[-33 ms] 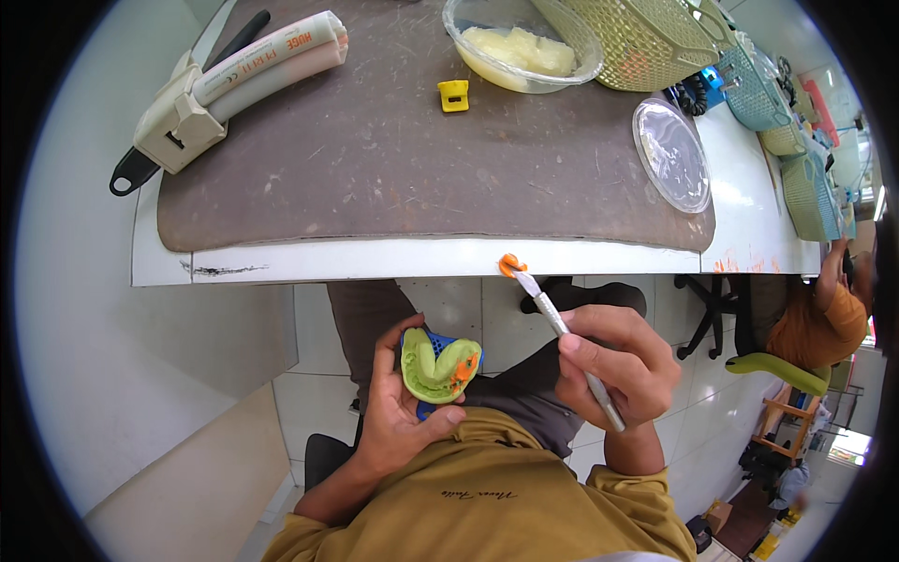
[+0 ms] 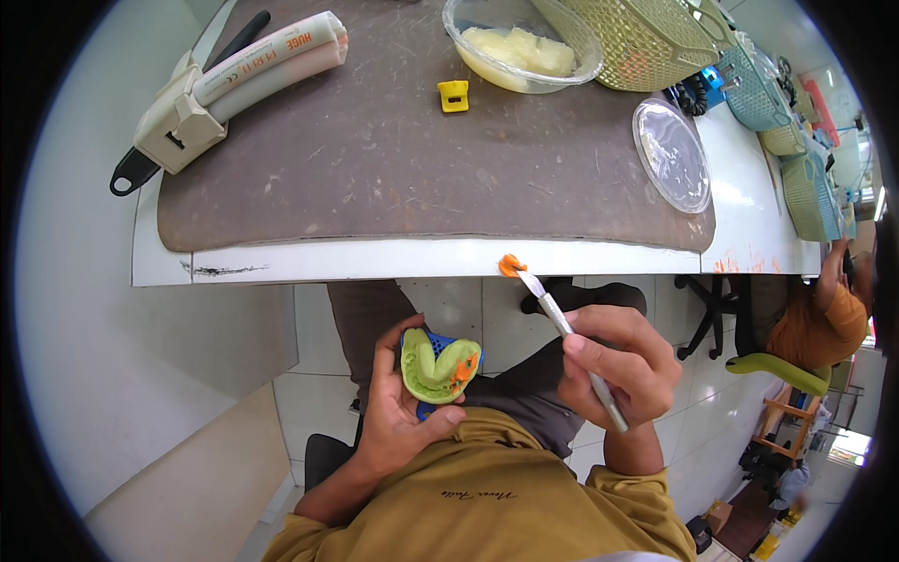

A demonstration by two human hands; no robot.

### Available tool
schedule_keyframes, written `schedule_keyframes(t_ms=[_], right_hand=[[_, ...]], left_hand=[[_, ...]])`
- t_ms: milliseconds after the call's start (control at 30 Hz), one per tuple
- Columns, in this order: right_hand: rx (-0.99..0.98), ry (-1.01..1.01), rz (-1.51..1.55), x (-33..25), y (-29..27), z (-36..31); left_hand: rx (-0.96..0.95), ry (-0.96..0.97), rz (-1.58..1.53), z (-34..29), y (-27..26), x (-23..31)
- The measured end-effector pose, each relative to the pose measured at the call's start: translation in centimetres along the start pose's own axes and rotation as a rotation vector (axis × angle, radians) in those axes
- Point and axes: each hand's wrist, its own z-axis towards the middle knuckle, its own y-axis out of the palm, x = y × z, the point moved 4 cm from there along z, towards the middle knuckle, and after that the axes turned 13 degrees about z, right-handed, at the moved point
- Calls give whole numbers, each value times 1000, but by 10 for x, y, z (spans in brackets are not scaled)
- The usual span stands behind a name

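My left hand (image 2: pixel 398 426) holds a dental impression tray (image 2: pixel 440 342) over my lap, its fingers wrapped round the side and the thumb at the lower edge. The blue tray carries a green horseshoe-shaped impression (image 2: pixel 426 382) facing up, with an orange patch (image 2: pixel 464 370) on its right arm. In a pinch grip, my right hand (image 2: pixel 623 365) has a silver scalpel-like knife (image 2: pixel 552 313) that slants up and left. Its blade tip meets a small orange lump of soft material (image 2: pixel 509 265) at the white front edge of the table.
A brown mat (image 2: pixel 421 178) covers the white table (image 2: pixel 375 259). A cartridge dispenser (image 2: pixel 183 117) lies at left, a yellow clip-like piece (image 2: pixel 453 96) in the middle. Farther back are a tub (image 2: pixel 524 80) of pale paste and baskets (image 2: pixel 646 47); a clear lid (image 2: pixel 671 155) lies right. A person (image 2: pixel 819 323) sits far right.
The knife in my right hand has shifted very slightly to the right, and the orange lump at its tip has changed shape a little. My left hand and the impression tray stay put.
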Motion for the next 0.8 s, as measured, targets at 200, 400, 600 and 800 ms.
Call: schedule_keyframes(t_ms=[200,400,600,800], right_hand=[[19,-10,20,3,-2,1],[11,-9,25,7,-5,6],[-6,31,27,7,-6,8],[2,-47,29,3,-6,5]], left_hand=[[9,-13,-2,-1,0,-3],[9,-19,-11,0,3,-3],[23,-25,-18,1,3,-6],[26,-33,-21,1,3,-9]])
